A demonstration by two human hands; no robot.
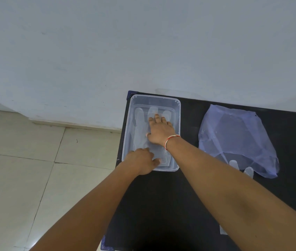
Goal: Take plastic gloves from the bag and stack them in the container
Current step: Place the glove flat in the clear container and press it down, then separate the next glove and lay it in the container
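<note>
A clear plastic container (177, 109) sits at the far left of the black table. Clear plastic gloves (140, 122) lie flat inside it, fingers pointing away from me. My right hand (160, 131) lies flat on the gloves, fingers spread, pressing down. My left hand (141, 161) rests at the container's near edge, its fingers on the cuff end of the gloves. To the right lies a translucent bluish bag (237, 136), flat on the table. Glove fingertips (234, 163) stick out of its near opening.
The black table (161, 205) stands against a pale wall (143, 42). Its left edge runs just beside the container, with a tiled floor (26, 169) below. A small clear scrap (222, 230) lies on the table under my right forearm.
</note>
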